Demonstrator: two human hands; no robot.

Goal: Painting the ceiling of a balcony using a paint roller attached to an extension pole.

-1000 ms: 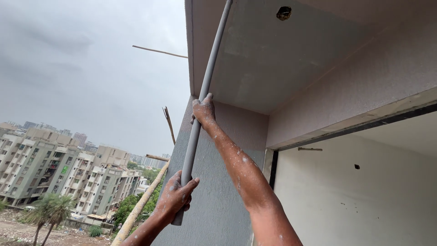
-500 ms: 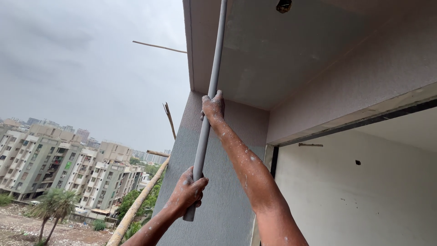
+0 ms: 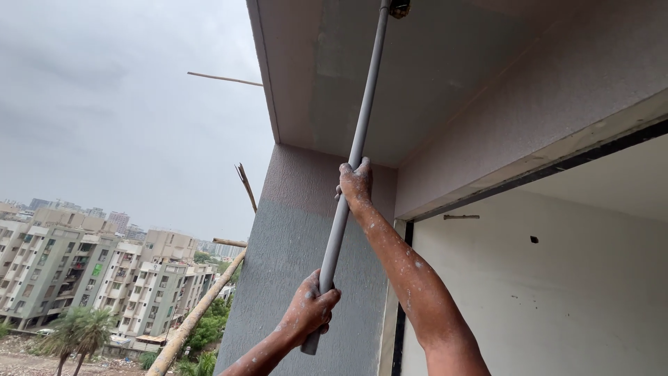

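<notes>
Head view is showing the left hand (image 3: 311, 311) clenching the bottom end of a long grey pole (image 3: 351, 170) and the right hand (image 3: 355, 182) gripping mid-shaft as it is running toward the top centre ceiling (image 3: 445, 76), looking stiff, light, best held wide apart.

You are standing on an upper floor of an unfinished residential building, at an open edge that looks outward. Above you runs a bare grey ceiling slab (image 3: 431, 76), its paint patchy and uneven. A grey textured outer wall (image 3: 306, 264) rises beside a raw white plastered wall (image 3: 543, 299) set behind a dark frame. Bamboo scaffold poles (image 3: 198, 313) jut past the edge, the kind put up round a building under work. Far below and beyond lie blocks of apartment towers (image 3: 83, 271), palm trees (image 3: 76, 334) and an overcast sky (image 3: 118, 118).
</notes>
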